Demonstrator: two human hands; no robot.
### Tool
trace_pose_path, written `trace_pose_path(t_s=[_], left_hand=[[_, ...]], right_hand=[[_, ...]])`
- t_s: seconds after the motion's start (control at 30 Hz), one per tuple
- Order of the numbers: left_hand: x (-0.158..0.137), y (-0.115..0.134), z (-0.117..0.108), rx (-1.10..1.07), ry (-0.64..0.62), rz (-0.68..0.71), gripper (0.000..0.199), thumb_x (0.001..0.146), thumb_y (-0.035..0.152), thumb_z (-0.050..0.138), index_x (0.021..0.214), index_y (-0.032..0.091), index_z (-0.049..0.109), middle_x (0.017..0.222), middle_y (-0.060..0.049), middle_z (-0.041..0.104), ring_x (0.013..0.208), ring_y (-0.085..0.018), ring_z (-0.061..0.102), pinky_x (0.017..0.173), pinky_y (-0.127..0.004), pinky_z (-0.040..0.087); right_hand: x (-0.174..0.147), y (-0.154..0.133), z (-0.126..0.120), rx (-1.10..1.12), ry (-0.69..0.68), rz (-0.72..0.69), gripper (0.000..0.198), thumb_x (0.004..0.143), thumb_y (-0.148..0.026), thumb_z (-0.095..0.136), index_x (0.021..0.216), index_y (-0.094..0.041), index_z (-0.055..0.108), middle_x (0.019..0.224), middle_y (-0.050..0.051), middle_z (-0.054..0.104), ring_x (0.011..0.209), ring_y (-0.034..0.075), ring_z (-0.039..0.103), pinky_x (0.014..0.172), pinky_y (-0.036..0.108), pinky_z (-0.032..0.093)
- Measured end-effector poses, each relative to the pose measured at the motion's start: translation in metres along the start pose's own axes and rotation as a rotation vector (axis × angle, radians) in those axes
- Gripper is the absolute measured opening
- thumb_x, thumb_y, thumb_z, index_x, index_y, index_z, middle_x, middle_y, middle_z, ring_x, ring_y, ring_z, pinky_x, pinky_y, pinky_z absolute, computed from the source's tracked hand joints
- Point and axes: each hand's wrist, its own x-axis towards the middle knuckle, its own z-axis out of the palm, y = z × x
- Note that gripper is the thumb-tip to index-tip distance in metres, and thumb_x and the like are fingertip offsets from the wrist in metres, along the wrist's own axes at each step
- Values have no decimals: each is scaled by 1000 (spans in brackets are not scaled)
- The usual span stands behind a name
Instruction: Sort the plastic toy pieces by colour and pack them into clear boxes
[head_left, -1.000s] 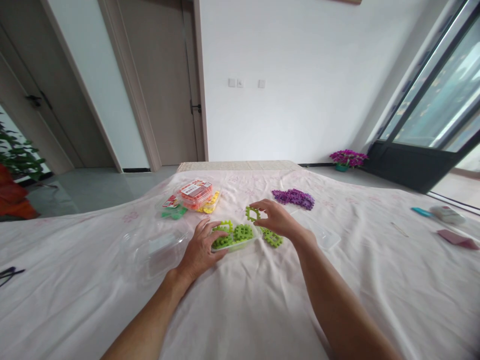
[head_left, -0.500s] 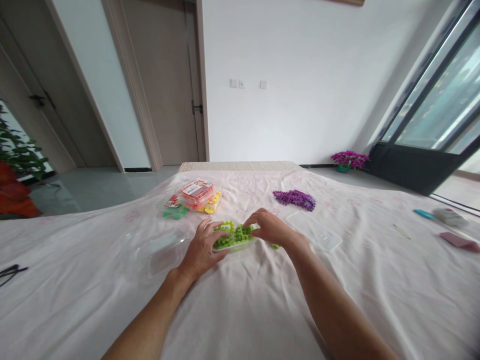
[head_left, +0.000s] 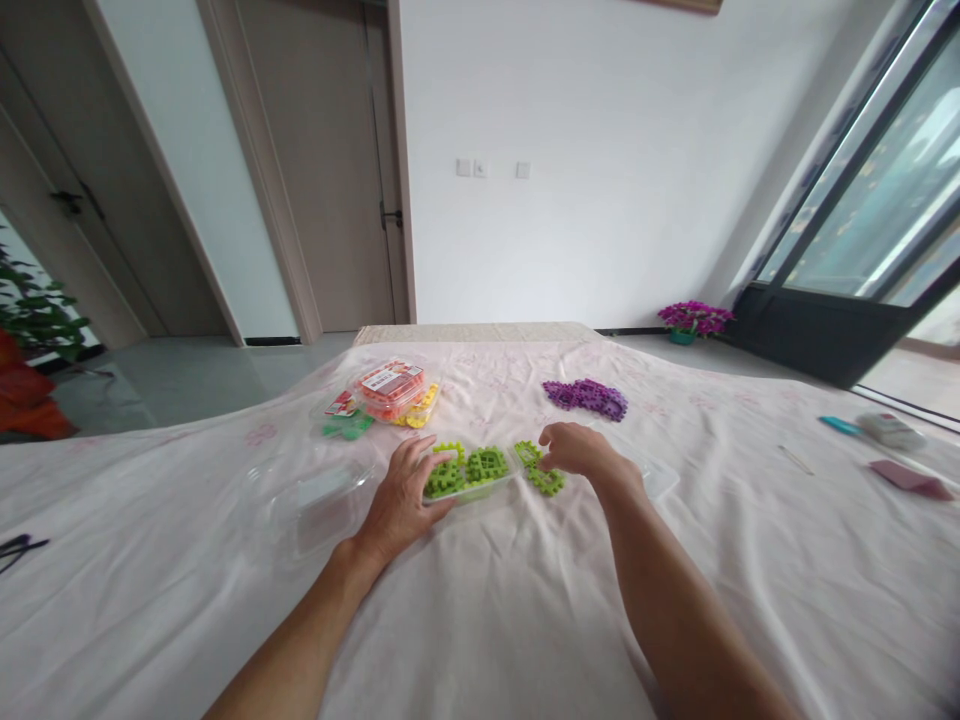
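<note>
A clear plastic container [head_left: 480,492] filled with lime-green toothed plastic pieces [head_left: 487,464] sits on the cloth before me. Its left end is gripped by my left hand [head_left: 405,490], with thumb and fingers spread around the rim. Just right of the container lies a small pile of loose lime-green pieces [head_left: 545,480]. Over that pile is my right hand [head_left: 581,452], its fingers bent down and apart at the pile's right edge. I see no piece between the fingertips, though the hand hides part of the pile.
Purple pieces [head_left: 589,398] lie farther back. Packed boxes of red pieces [head_left: 391,388], yellow pieces [head_left: 421,408] and green pieces [head_left: 348,427] are stacked at back left. An open clear container [head_left: 322,505] lies left, a clear lid [head_left: 661,478] right. Everything rests on a wrinkled pink cloth [head_left: 480,620].
My right hand has moved right, from over the container to the loose green pieces, uncovering the container's contents. My left hand stays at the container's left end.
</note>
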Motion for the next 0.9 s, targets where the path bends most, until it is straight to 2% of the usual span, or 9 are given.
trace_pose_path(t_s=[0.2, 0.4, 0.47, 0.57, 0.73, 0.9], left_hand=[[-1, 1, 1, -32, 30, -20, 69, 75, 32, 71, 138, 24, 43, 146, -13, 38, 138, -31, 33, 113, -52, 31], [-3, 2, 3, -89, 51, -72, 83, 74, 29, 72, 146, 25, 31, 151, -13, 31, 142, -31, 27, 115, -51, 29], [-3, 2, 4, -127, 69, -98, 89, 73, 29, 74, 148, 27, 26, 152, -13, 28, 143, -32, 24, 116, -51, 28], [-3, 1, 7, -206, 82, -148, 97, 70, 29, 75, 150, 28, 20, 153, -12, 23, 144, -32, 22, 117, -52, 27], [-4, -2, 13, -365, 87, -203, 99, 69, 24, 76, 149, 32, 18, 151, -11, 24, 139, -31, 34, 113, -51, 34], [-4, 2, 16, -417, 103, -172, 101, 67, 22, 77, 149, 33, 18, 151, -10, 25, 139, -30, 33, 112, -50, 36]], right_hand=[[-8, -14, 5, -78, -151, 28, 75, 57, -38, 81, 126, -25, 56, 121, 12, 63, 109, 32, 60, 83, 38, 44], [-13, -22, -1, -109, -204, 46, 71, 59, -27, 78, 125, -22, 53, 117, 12, 62, 104, 30, 61, 77, 33, 43], [-13, -18, -4, -88, -165, 35, 70, 60, -26, 77, 126, -23, 53, 117, 11, 62, 104, 29, 61, 76, 32, 42], [-16, -17, -10, -36, -17, -34, 66, 65, -28, 72, 128, -23, 52, 116, 10, 61, 100, 26, 61, 74, 30, 41], [-27, -42, -20, 81, 258, -257, 56, 72, -23, 66, 126, -23, 53, 117, 8, 57, 101, 22, 58, 78, 28, 41], [-32, -74, -9, 204, 304, -494, 57, 71, -17, 66, 127, -23, 55, 115, 8, 56, 102, 21, 55, 83, 29, 42]])
